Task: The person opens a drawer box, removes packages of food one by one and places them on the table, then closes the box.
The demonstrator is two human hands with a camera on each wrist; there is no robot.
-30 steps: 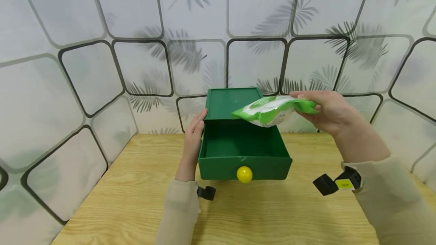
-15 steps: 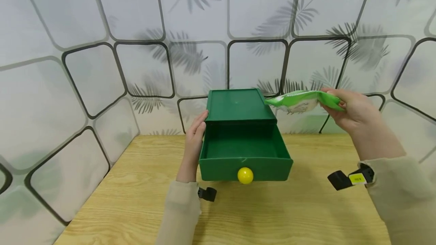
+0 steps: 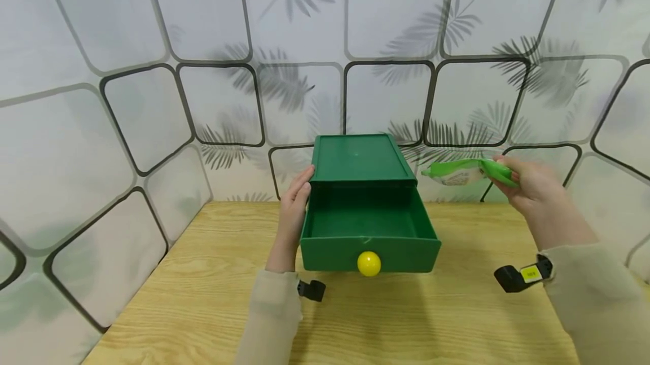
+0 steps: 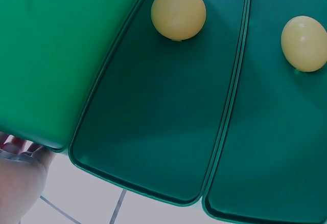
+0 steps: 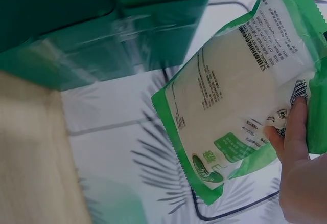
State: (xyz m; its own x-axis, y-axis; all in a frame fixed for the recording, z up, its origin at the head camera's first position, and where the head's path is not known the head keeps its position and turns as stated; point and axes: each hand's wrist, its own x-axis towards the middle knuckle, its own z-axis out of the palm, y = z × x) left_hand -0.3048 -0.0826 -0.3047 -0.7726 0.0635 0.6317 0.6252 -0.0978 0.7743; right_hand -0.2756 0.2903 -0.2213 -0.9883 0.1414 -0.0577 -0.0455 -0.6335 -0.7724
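Note:
A green drawer unit [image 3: 363, 156] stands on the table with its top drawer [image 3: 369, 255] pulled out, a round yellow knob [image 3: 369, 264] on the front. Bare green floor shows in that drawer. My left hand [image 3: 293, 207] rests along the unit's left side, fingers extended; in the left wrist view only part of it appears, low at the left edge. To the right of the unit, above the table, my right hand [image 3: 533, 187] pinches one end of a green-and-white plastic packet [image 3: 459, 173]. Printed text and a barcode cover the packet's side [image 5: 230, 96] in the right wrist view.
Lower drawer fronts [image 4: 148, 106] with yellow knobs [image 4: 178, 13] are seen in the left wrist view. The wood-grain table [image 3: 203, 297] reaches back to a patterned wall covering [image 3: 299, 94] behind the unit.
My right hand has carried the packet rightward, from above the open drawer to beside the unit, and lowered it slightly. The left hand stays on the unit's side.

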